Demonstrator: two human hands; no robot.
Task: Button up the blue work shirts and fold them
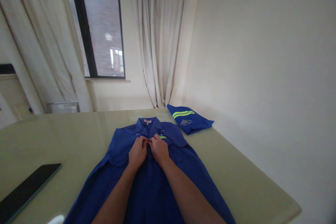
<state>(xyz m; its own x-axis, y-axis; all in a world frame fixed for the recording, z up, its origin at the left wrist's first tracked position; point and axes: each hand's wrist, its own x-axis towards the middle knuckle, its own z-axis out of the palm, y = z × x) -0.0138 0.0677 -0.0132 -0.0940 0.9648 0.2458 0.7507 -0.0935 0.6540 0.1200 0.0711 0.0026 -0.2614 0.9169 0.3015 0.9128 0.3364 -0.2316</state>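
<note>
A blue work jacket (151, 182) lies spread out, front up, with its collar pointing away from me and its sleeves angled down to both sides. My left hand (138, 150) and my right hand (159, 147) meet at the front opening just below the collar. The fingers of both hands are pinched together on the jacket's placket edges. Whatever small fastener sits between the fingertips is too small to make out. Part of a yellow-green reflective stripe shows beside my right fingers.
A folded blue garment (193, 120) with a reflective stripe lies at the table's far right corner, by the wall. A dark flat panel (28, 189) rests on the pale green table (86, 136) at the left. Behind are curtains (162, 42) and a window (102, 24).
</note>
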